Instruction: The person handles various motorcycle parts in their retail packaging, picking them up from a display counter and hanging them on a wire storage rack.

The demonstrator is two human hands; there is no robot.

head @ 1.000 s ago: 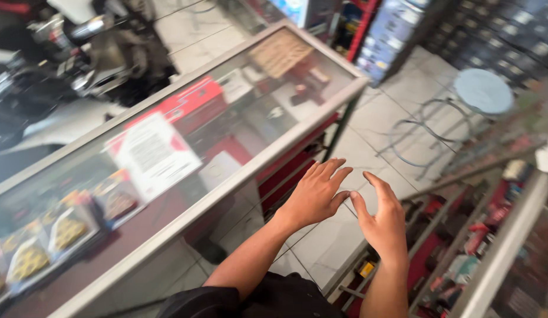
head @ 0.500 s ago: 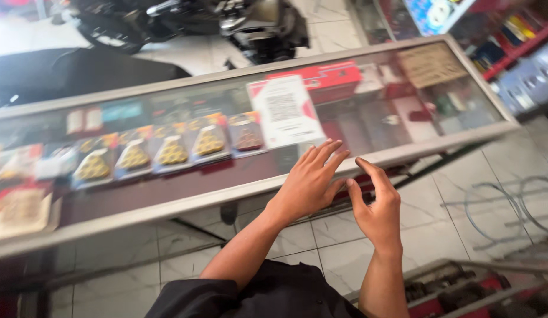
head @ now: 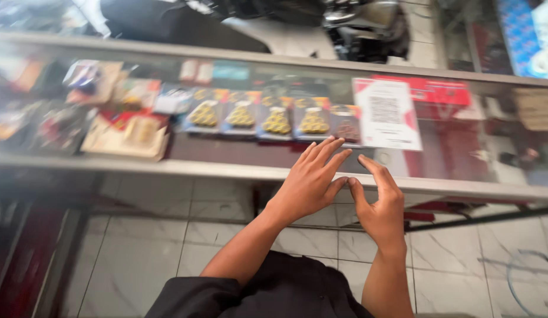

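Two bare hands hover over one long glass-topped display counter with a pale metal frame [head: 168, 168], which spans the whole view above a white marble-look tile floor [head: 168, 247]. I'd guess that glass is stiff, slick and breakable, so the metal front edge looks like the safer spot to lean on or grip. Under the glass sits a row of small carded packs of gold-coloured parts [head: 259, 121], and a white printed sheet with a red border [head: 387, 113] lies just right of them. The left hand [head: 309, 182] has its fingers spread, empty. The right hand [head: 380, 203] is open too, thumb almost touching the left.
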